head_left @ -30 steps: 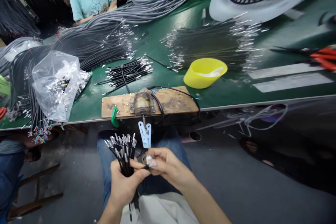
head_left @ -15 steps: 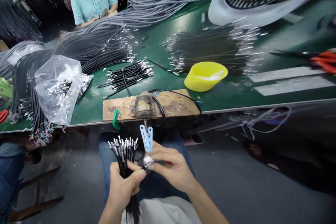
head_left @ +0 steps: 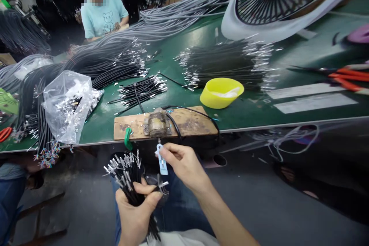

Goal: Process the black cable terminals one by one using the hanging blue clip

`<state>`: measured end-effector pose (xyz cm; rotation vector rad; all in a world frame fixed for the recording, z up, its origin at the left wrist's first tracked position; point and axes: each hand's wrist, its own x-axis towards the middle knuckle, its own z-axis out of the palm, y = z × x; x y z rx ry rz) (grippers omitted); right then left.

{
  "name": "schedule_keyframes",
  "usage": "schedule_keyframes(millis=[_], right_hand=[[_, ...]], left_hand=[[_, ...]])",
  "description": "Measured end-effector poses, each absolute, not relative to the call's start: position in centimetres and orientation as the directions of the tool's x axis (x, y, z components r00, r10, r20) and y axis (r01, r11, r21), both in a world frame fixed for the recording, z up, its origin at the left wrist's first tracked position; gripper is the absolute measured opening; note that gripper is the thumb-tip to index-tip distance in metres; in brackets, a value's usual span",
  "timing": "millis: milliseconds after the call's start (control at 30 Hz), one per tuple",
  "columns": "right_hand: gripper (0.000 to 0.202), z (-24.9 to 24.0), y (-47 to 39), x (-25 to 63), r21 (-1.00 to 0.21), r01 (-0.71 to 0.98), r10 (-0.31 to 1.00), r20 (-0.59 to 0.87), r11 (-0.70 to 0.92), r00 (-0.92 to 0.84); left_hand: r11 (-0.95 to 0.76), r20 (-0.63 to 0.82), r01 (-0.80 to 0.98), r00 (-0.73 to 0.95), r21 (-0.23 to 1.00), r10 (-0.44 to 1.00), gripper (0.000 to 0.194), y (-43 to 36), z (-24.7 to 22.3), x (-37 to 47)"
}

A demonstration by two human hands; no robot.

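Observation:
My left hand (head_left: 137, 203) is wrapped round a bundle of black cables (head_left: 129, 177) with silvery stripped ends pointing up. Between its thumb and forefinger one cable end (head_left: 163, 185) sticks out to the right, its bare wires fanned. My right hand (head_left: 180, 161) pinches the top of a light blue clothespin (head_left: 163, 163) just below a small motor (head_left: 157, 123). That motor, with a thin shaft toward me, sits on a wooden board (head_left: 193, 121) at the table's front edge.
On the green table (head_left: 100, 123) lie a plastic bag of scraps (head_left: 69, 103), a tied cable bundle (head_left: 141, 92), a yellow bowl (head_left: 215, 100), more cables (head_left: 221, 61), orange-handled scissors (head_left: 346, 77) and a fan (head_left: 276, 4). A green clamp (head_left: 128, 138) grips the board. Across the table sits a person (head_left: 105, 15).
My right hand has left the cable end and moved up onto the clothespin, whose handles are now pressed together. My left hand still holds the bundle, its tips leaning further left.

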<state>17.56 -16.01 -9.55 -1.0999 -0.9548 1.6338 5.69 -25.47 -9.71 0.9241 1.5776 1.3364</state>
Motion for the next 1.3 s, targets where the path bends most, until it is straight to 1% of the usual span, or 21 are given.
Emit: schedule_keyframes(millis=[67,133,200,300,400,567,667,733,800,900,967,1067,1133,1200,1300], right_hand=[[0.046,-9.8,-15.9,17.1,-0.844,-0.393,0.921,-0.265,-0.365,-0.286],[0.039,-10.4,-16.0,16.8,-0.744,-0.524,0.900,-0.252,-0.416,-0.357],[0.033,-10.9,-16.2,16.6,-0.647,-0.620,0.889,-0.229,-0.444,-0.397],[0.030,-11.2,-16.5,16.2,-0.530,-0.713,0.886,-0.209,-0.458,-0.414],[0.032,-11.5,-16.7,15.8,-0.456,-0.747,0.873,-0.199,-0.484,-0.445],[0.043,-13.3,-17.1,15.8,-0.394,-0.725,0.824,-0.235,-0.565,-0.515],[0.040,-14.9,-17.4,16.4,-0.364,-0.736,0.819,-0.309,-0.571,-0.483],[0.035,-15.7,-17.8,16.9,-0.354,-0.761,0.831,-0.351,-0.544,-0.430],[0.033,-16.3,-18.3,17.5,-0.379,-0.780,0.855,-0.365,-0.498,-0.369],[0.031,-16.3,-19.6,18.3,-0.510,-0.749,0.900,-0.337,-0.423,-0.278],[0.029,-15.8,-20.4,18.6,-0.622,-0.678,0.917,-0.320,-0.393,-0.238],[0.029,-14.9,-21.3,18.7,-0.749,-0.545,0.925,-0.275,-0.377,-0.261],[0.030,-14.3,-21.5,18.5,-0.804,-0.485,0.928,-0.210,-0.343,-0.309],[0.030,-13.8,-21.7,18.1,-0.851,-0.448,0.935,-0.130,-0.276,-0.329],[0.030,-13.7,-21.8,17.4,-0.925,-0.342,0.947,-0.050,-0.164,-0.318]], left_hand=[[0.148,-0.124,0.031,-0.387,0.989,0.914,0.011,-25.3,-9.7,5.9],[0.146,-0.120,0.036,-0.395,0.989,0.911,0.010,-25.0,-9.8,6.2],[0.147,-0.122,0.034,-0.389,0.989,0.913,0.013,-24.8,-10.0,6.4],[0.151,-0.131,0.023,-0.372,0.988,0.919,0.018,-24.5,-10.2,6.7],[0.155,-0.141,0.009,-0.360,0.988,0.922,0.019,-24.4,-10.3,7.0],[0.174,-0.171,-0.022,-0.357,0.984,0.918,0.015,-24.5,-10.1,7.0],[0.186,-0.191,-0.048,-0.338,0.981,0.922,0.016,-24.6,-10.0,6.8],[0.197,-0.208,-0.068,-0.325,0.978,0.923,0.018,-24.8,-10.0,6.7],[0.227,-0.246,-0.099,-0.299,0.969,0.922,0.025,-25.2,-10.1,6.6],[0.307,-0.340,-0.161,-0.249,0.938,0.907,0.038,-25.9,-10.5,6.5],[0.354,-0.394,-0.196,-0.232,0.915,0.889,0.046,-26.4,-10.9,6.5],[0.389,-0.436,-0.217,-0.246,0.895,0.866,0.051,-26.8,-11.5,6.5],[0.403,-0.449,-0.212,-0.260,0.890,0.855,0.053,-27.0,-12.0,6.4],[0.416,-0.455,-0.192,-0.262,0.889,0.851,0.051,-27.1,-12.3,6.3],[0.426,-0.448,-0.141,-0.243,0.894,0.860,0.037,-27.2,-12.5,6.0]])
